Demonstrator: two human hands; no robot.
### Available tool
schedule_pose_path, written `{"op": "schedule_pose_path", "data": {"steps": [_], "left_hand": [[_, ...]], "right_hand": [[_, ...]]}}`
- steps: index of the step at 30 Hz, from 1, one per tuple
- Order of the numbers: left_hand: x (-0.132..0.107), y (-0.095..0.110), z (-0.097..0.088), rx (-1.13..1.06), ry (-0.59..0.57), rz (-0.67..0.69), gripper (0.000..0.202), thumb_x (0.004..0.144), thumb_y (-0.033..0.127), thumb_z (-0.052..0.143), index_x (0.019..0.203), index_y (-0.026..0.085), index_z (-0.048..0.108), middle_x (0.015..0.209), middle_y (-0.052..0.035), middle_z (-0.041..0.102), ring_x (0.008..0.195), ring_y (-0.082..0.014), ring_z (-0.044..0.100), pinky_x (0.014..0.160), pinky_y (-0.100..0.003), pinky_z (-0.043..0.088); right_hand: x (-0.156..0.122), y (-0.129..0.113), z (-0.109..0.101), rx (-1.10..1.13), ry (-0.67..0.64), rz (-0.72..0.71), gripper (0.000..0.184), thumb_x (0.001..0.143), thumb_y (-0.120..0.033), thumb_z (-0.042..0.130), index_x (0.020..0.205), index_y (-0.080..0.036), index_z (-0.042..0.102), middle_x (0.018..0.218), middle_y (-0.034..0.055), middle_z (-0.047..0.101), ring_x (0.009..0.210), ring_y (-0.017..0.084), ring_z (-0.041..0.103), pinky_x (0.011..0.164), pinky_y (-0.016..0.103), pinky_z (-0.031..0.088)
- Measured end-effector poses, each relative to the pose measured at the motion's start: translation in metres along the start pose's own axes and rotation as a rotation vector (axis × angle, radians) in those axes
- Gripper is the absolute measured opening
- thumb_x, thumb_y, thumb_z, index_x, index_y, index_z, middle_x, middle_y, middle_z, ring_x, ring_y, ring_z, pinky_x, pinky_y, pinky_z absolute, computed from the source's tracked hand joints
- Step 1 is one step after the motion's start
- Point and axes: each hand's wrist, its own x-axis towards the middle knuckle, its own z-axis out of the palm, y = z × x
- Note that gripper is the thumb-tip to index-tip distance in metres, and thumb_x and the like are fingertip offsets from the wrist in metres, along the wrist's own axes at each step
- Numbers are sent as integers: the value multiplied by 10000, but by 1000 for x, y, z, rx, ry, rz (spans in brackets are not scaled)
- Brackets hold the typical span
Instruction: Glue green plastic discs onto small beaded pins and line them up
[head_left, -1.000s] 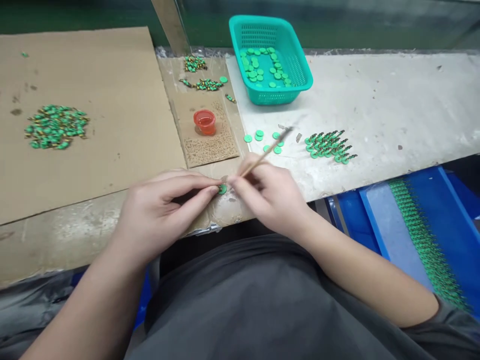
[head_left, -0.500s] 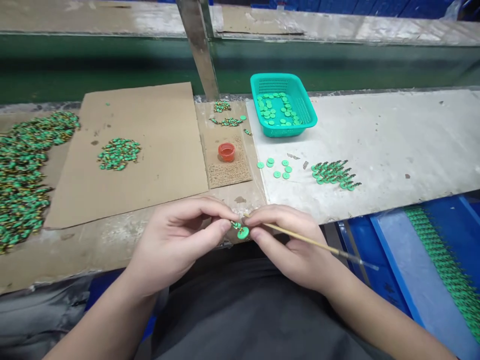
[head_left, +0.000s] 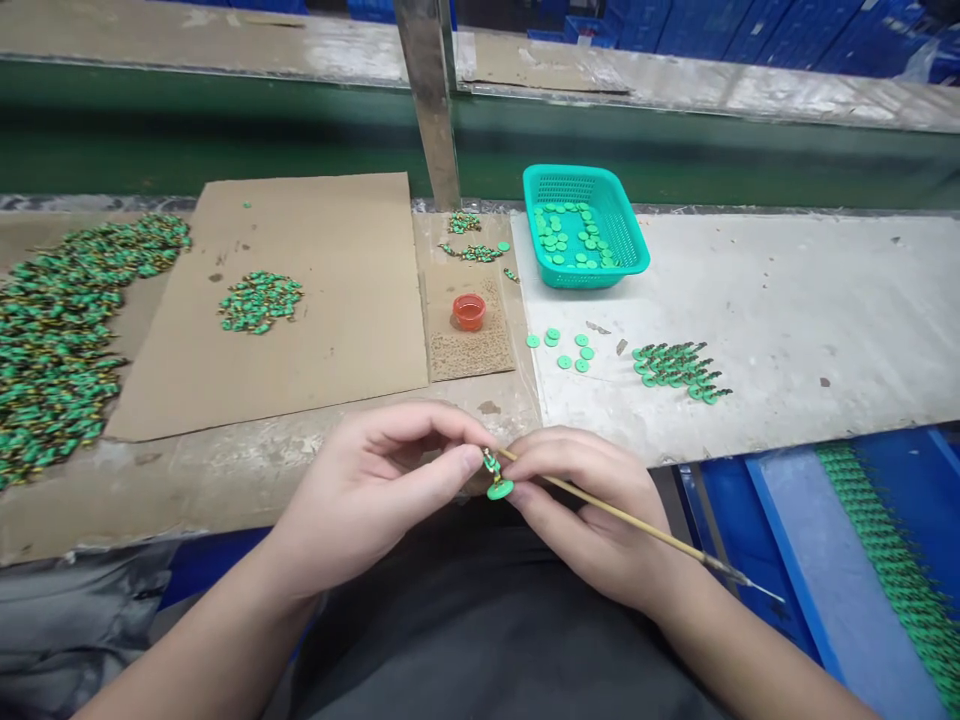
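Note:
My left hand (head_left: 390, 495) pinches a small green and dark figurine (head_left: 491, 462) between thumb and forefinger. The figurine stands nearly upright on a round green disc base (head_left: 500, 490). My right hand (head_left: 592, 510) is closed on a thin wooden-handled brush (head_left: 637, 520), its pale narrow tip pointing away to the lower right. The right fingertips are at the edge of the disc; whether they press on it I cannot tell. Past my hands, a small red cup (head_left: 469, 312) sits on a cardboard piece, with loose green discs (head_left: 582, 340) to its right.
A teal basket (head_left: 592, 278) holds more discs. Figurines on bases (head_left: 679, 370) stand in rows on the white sheet. Loose figurines lie in a small pile (head_left: 261, 302) on cardboard (head_left: 345, 260) and a big heap (head_left: 60, 340) at left. Lower right, a blue tray (head_left: 810, 550) carries many more.
The figurine has turned from tilted to nearly upright, its disc now below it. Both hands stay close together. The view has shifted slightly, and the brush tip shows more clearly.

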Motion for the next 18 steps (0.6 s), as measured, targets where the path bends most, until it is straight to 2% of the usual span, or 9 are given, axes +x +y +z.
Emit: {"op": "schedule_pose_path", "data": {"steps": [10,18], "left_hand": [[-1,0,3,18,19,-18,227,955,479,1070,979,267,994,890,-54,924,780,-184,891,733,-196,739],[-1,0,1,58,-20,6,263,981,535,1059,1017,282,996,922,-72,931,836,-228,917,766,-265,782]], "right_hand": [[-1,1,2,-16,1,-32,162,1165,-116,841,1187,-276,859,1103,49,968,991,205,954,962,323,808],[-1,1,3,-13,19,-22,170,1137,-114,864,1166,-282,865,1090,52,974,984,218,961,966,341,816]]}}
